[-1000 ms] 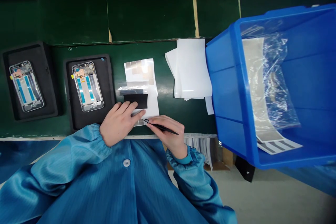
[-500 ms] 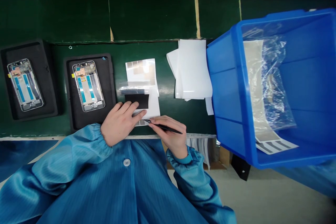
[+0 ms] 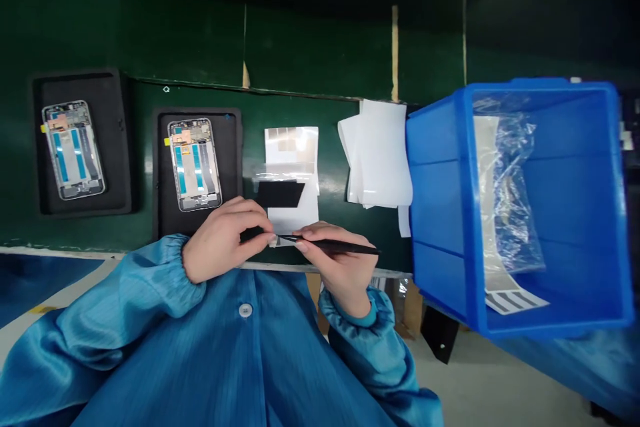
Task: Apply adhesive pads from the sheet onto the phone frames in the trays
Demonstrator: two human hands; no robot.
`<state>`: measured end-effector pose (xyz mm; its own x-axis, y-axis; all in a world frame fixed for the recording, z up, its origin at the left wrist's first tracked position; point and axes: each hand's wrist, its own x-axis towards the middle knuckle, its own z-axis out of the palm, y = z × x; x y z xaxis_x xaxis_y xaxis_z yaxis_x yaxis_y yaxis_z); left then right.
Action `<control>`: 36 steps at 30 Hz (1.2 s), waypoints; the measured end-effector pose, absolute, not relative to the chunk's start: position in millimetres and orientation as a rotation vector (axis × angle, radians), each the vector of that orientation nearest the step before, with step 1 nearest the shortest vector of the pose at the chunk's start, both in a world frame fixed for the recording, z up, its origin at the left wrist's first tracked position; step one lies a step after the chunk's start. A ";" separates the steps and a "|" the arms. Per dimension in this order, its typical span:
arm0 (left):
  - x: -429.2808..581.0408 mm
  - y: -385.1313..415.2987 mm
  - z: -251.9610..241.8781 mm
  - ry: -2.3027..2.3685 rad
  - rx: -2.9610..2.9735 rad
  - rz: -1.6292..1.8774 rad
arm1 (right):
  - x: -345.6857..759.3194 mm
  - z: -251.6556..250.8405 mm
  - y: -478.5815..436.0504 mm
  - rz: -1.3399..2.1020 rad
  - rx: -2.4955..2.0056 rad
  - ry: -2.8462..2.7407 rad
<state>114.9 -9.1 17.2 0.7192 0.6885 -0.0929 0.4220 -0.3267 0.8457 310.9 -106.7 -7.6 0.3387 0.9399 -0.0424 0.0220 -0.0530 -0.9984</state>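
On green bench (image 3: 331,177) by bin (image 3: 466,213), left hand (image 3: 220,248) pinching sheet (image 3: 295,217), right hand (image 3: 341,270) gripping tweezers (image 3: 340,248)

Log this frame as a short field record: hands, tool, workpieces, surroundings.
left hand: pinching lower edge of white rectangular liner sheet
right hand: gripping thin black tweezers, tip at that edge
on sheet: black rectangular patch
left of sheet: black foam tray holding open phone frame; another such pair further left
right of sheet: white paper stack, blue plastic bin
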 end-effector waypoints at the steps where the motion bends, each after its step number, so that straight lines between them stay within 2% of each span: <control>1: 110.6 -8.2 17.7 0.879 1.936 0.357 | 306.8 -6.5 -102.9 0.979 -1.422 -0.939; 9: 73.9 -3.5 16.3 1.009 1.795 0.447 | 270.5 -1.2 -77.1 1.089 -1.471 -0.970; 14: 54.4 -2.5 12.0 1.073 1.821 0.549 | 258.1 -5.0 -68.8 1.035 -1.485 -1.020; 17: 38.8 -2.6 6.4 1.194 2.069 0.525 | 256.1 -11.0 -64.8 0.978 -1.515 -1.016; 20: 25.5 -3.6 -2.2 1.198 2.442 0.352 | 253.7 -14.3 -58.9 0.971 -1.519 -1.020; 23: 20.5 -4.7 -12.3 1.176 2.572 0.300 | 247.2 -12.6 -48.5 0.974 -1.549 -1.033; 29: 24.8 -6.9 -22.6 1.219 2.497 0.446 | 223.3 -6.7 -10.4 0.945 -1.651 -1.015; 36: 28.0 2.8 -12.6 1.400 2.362 0.520 | 203.7 -9.8 35.7 0.908 -1.741 -0.992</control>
